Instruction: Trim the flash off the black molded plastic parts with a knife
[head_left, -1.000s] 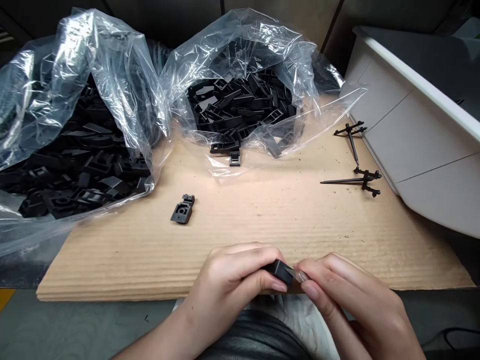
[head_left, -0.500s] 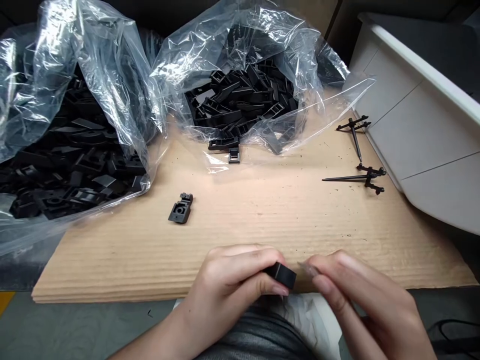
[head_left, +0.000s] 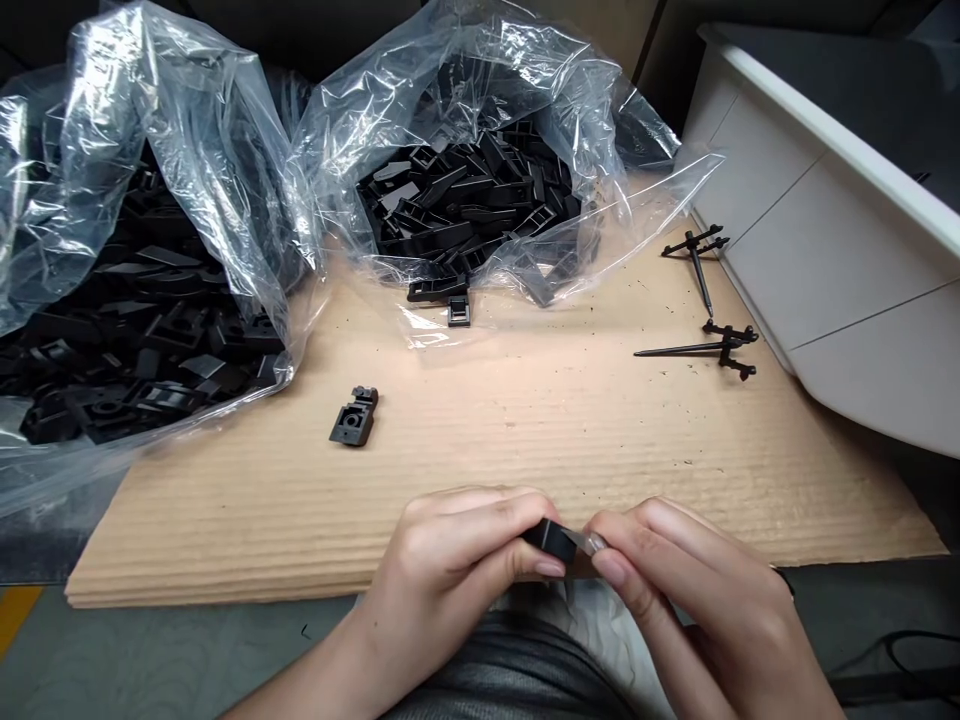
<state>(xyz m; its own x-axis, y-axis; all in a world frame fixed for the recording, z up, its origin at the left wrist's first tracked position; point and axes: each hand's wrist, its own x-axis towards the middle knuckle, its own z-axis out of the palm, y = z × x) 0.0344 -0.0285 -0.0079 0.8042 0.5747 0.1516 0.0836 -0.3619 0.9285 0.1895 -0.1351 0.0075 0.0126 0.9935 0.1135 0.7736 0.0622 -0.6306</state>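
Black moulded plastic clip (head_left: pixel 553 540) is pinched firmly in the left hand (head_left: pixel 457 553), just above the near edge of the corrugated cardboard sheet (head_left: pixel 225 520). Small pale piece (head_left: pixel 596 543) is pinched against it by the right hand (head_left: pixel 679 580). Clip judged light, stiff; best held by its body.

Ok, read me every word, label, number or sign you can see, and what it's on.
None can be read. The clear plastic bag, the loose black plastic part on the cardboard sheet and the black piece in the left hand show no legible text; any moulded marks are too small to tell.
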